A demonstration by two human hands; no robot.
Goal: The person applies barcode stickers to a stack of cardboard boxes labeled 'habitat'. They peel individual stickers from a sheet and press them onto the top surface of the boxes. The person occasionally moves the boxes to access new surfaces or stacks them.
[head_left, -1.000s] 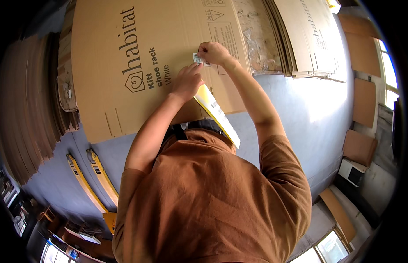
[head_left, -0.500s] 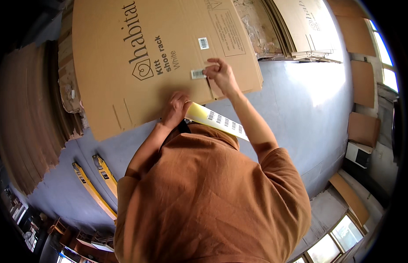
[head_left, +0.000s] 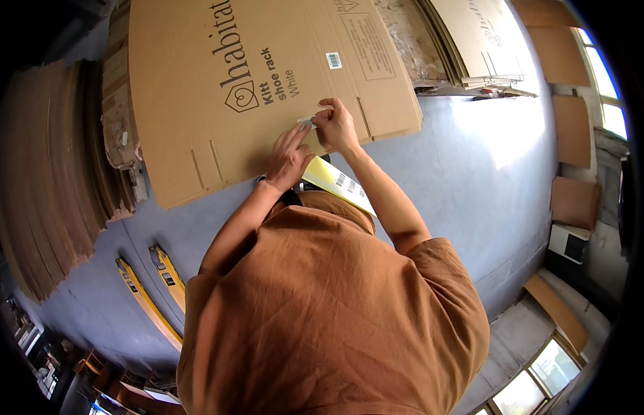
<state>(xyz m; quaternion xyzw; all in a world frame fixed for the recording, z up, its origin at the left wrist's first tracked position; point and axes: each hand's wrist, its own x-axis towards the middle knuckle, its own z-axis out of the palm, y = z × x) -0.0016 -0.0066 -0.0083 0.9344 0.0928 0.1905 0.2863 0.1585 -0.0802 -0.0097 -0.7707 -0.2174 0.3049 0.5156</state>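
Observation:
A flat brown cardboard box (head_left: pixel 177 104) with dark print lies on top of a stack before me. At its near edge, my right hand (head_left: pixel 337 130) pinches a small white barcode label (head_left: pixel 307 123) against the cardboard. Beside it, my left hand (head_left: pixel 289 158) reaches its fingers to the label's left end. A strip of barcode labels (head_left: pixel 339 182) with a yellowish end comes out from under the left hand, held between its thumb and palm, and hangs toward my waist. Another barcode label (head_left: pixel 334 60) sits flat on the cardboard farther away.
Tall stacks of cardboard sheets (head_left: pixel 52 173) stand at the left. More flat boxes (head_left: pixel 474 41) are piled at the far right. Two yellow pallet-truck forks (head_left: pixel 149 297) rest on the grey floor (head_left: pixel 474 180) at the lower left. Cardboard pieces (head_left: pixel 572 131) lean along the right wall.
My right hand has brought the label down and left onto the cardboard. My left hand has moved up and right to meet it, carrying the label strip along. The view has shifted slightly.

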